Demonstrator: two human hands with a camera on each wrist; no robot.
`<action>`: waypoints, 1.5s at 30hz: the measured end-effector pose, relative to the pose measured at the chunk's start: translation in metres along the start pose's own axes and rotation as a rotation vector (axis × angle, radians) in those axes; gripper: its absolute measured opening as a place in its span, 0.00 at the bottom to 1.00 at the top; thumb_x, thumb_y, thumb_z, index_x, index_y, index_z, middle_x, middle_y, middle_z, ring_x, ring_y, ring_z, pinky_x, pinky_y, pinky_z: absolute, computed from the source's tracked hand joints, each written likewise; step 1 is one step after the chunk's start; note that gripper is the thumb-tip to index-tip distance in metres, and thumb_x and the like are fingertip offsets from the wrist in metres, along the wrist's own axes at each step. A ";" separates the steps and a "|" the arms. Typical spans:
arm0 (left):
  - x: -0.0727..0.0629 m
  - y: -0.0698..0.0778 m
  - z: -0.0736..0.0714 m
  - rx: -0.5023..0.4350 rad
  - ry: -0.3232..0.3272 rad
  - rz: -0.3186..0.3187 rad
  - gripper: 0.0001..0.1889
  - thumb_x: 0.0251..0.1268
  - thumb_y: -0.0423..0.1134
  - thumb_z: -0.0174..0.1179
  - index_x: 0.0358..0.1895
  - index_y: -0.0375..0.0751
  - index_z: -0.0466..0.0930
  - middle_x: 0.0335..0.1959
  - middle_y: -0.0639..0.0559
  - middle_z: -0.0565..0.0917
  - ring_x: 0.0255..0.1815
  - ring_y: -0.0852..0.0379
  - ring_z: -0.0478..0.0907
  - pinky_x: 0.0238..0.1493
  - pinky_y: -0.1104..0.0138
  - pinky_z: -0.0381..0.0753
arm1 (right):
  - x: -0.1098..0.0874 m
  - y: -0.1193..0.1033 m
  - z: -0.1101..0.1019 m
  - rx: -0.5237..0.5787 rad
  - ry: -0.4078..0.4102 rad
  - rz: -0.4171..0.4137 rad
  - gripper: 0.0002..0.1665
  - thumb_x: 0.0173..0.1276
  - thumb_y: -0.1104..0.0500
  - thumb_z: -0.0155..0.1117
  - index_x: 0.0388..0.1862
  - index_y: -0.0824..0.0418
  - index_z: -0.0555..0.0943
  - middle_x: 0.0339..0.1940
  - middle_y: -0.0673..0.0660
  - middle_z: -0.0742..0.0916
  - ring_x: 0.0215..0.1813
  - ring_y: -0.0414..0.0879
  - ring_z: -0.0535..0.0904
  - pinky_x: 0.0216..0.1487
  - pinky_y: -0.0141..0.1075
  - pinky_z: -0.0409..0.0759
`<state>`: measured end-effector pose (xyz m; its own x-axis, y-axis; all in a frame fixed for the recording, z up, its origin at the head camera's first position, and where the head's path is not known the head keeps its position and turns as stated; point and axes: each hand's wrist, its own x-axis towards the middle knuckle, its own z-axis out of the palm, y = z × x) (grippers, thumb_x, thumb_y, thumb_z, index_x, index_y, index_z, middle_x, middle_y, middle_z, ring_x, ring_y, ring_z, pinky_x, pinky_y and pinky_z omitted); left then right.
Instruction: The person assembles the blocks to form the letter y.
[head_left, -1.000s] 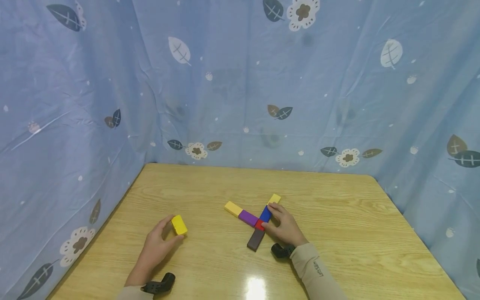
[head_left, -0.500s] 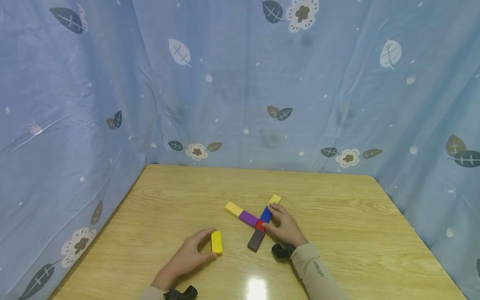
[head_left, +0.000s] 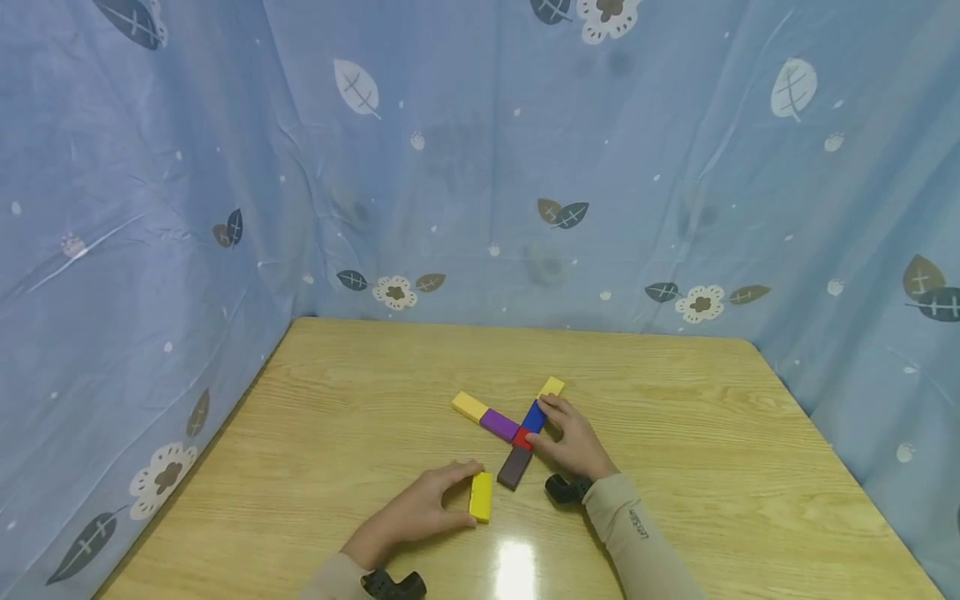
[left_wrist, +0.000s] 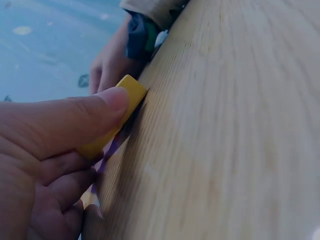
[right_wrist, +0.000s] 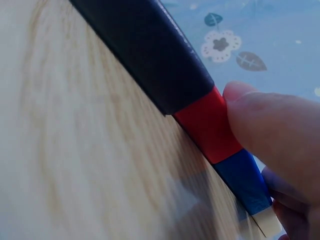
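Observation:
In the head view my left hand (head_left: 427, 504) pinches a yellow block (head_left: 482, 497) lengthwise between thumb and fingers, just left of the dark brown block (head_left: 515, 467). The left wrist view shows the thumb over this yellow block (left_wrist: 131, 92), close to the tabletop. My right hand (head_left: 576, 442) rests along a row of joined blocks. Its thumb touches the red block (right_wrist: 209, 125), and its other fingers lie beside the blue block (right_wrist: 245, 181). Beyond the blue one is a pale yellow block (head_left: 553, 386). Branching left from the red block is a purple block (head_left: 498, 424), then another pale yellow block (head_left: 469, 407).
All the blocks are on a wood-grain table (head_left: 375, 367). A blue curtain (head_left: 465, 167) with leaf and flower prints hangs behind and along the sides. A black wrist camera (head_left: 393, 585) sits on the left forearm, another black camera (head_left: 566, 489) on the right.
My left hand has carried the yellow block rightward from the table's left side and closer to the joined blocks, turning it upright in view. My right hand keeps its place on the row.

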<state>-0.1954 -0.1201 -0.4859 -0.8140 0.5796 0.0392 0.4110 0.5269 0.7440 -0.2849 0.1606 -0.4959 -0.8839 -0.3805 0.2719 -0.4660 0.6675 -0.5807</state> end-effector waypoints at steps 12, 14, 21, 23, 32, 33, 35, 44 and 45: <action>0.007 0.009 0.004 0.055 -0.098 0.033 0.36 0.61 0.48 0.61 0.72 0.44 0.59 0.73 0.46 0.61 0.73 0.38 0.54 0.72 0.49 0.56 | 0.000 -0.002 -0.001 -0.014 -0.003 0.012 0.40 0.62 0.45 0.66 0.67 0.66 0.69 0.69 0.62 0.71 0.70 0.61 0.65 0.67 0.56 0.67; 0.007 0.009 0.004 0.060 -0.110 0.036 0.36 0.62 0.48 0.61 0.72 0.44 0.59 0.73 0.46 0.60 0.73 0.39 0.54 0.73 0.49 0.55 | 0.000 -0.003 -0.001 -0.012 -0.004 0.016 0.41 0.62 0.44 0.66 0.67 0.66 0.69 0.69 0.62 0.71 0.70 0.61 0.64 0.67 0.56 0.67; 0.007 0.011 0.003 0.083 -0.147 0.030 0.36 0.64 0.48 0.58 0.73 0.46 0.56 0.74 0.47 0.59 0.74 0.38 0.52 0.69 0.39 0.55 | -0.002 -0.003 -0.002 -0.007 0.004 -0.001 0.40 0.61 0.46 0.67 0.67 0.66 0.69 0.69 0.62 0.72 0.70 0.61 0.65 0.67 0.56 0.66; 0.008 0.012 0.003 0.093 -0.157 0.039 0.36 0.64 0.48 0.58 0.74 0.47 0.55 0.74 0.47 0.59 0.74 0.36 0.51 0.67 0.36 0.56 | -0.002 -0.001 -0.001 -0.020 0.007 -0.014 0.40 0.62 0.46 0.66 0.66 0.66 0.69 0.68 0.62 0.72 0.70 0.60 0.65 0.67 0.55 0.67; 0.014 0.013 0.006 0.080 -0.195 0.109 0.36 0.65 0.47 0.56 0.75 0.48 0.52 0.74 0.49 0.58 0.75 0.48 0.51 0.75 0.51 0.45 | -0.001 0.001 0.000 -0.023 0.023 -0.028 0.41 0.62 0.44 0.66 0.66 0.66 0.69 0.68 0.62 0.72 0.69 0.61 0.66 0.66 0.56 0.68; 0.014 0.013 0.006 0.078 -0.199 0.111 0.36 0.65 0.47 0.55 0.75 0.47 0.52 0.74 0.49 0.57 0.76 0.49 0.51 0.76 0.52 0.45 | -0.001 0.001 0.000 -0.022 0.024 -0.028 0.41 0.62 0.45 0.66 0.66 0.67 0.69 0.68 0.62 0.72 0.69 0.61 0.66 0.66 0.56 0.67; 0.014 0.013 0.006 0.069 -0.211 0.110 0.37 0.66 0.47 0.55 0.75 0.47 0.51 0.75 0.50 0.56 0.76 0.49 0.50 0.76 0.51 0.43 | -0.001 0.001 0.000 -0.026 0.025 -0.028 0.41 0.61 0.45 0.66 0.66 0.67 0.69 0.68 0.63 0.72 0.69 0.61 0.66 0.66 0.56 0.67; 0.012 0.014 0.005 0.072 -0.219 0.087 0.36 0.66 0.48 0.54 0.75 0.48 0.51 0.76 0.50 0.54 0.76 0.45 0.47 0.74 0.46 0.47 | -0.001 0.000 -0.001 -0.018 0.024 -0.028 0.40 0.60 0.46 0.67 0.66 0.67 0.70 0.68 0.63 0.73 0.69 0.61 0.66 0.67 0.56 0.67; 0.012 0.015 0.005 0.067 -0.220 0.088 0.36 0.66 0.48 0.54 0.75 0.47 0.51 0.76 0.50 0.54 0.76 0.45 0.47 0.74 0.46 0.46 | -0.001 0.000 -0.001 -0.018 0.024 -0.029 0.40 0.60 0.46 0.67 0.66 0.67 0.70 0.68 0.63 0.73 0.69 0.61 0.66 0.67 0.56 0.67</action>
<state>-0.1972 -0.1019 -0.4781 -0.6678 0.7427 -0.0502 0.5085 0.5044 0.6978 -0.2840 0.1617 -0.4952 -0.8705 -0.3846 0.3072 -0.4921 0.6680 -0.5582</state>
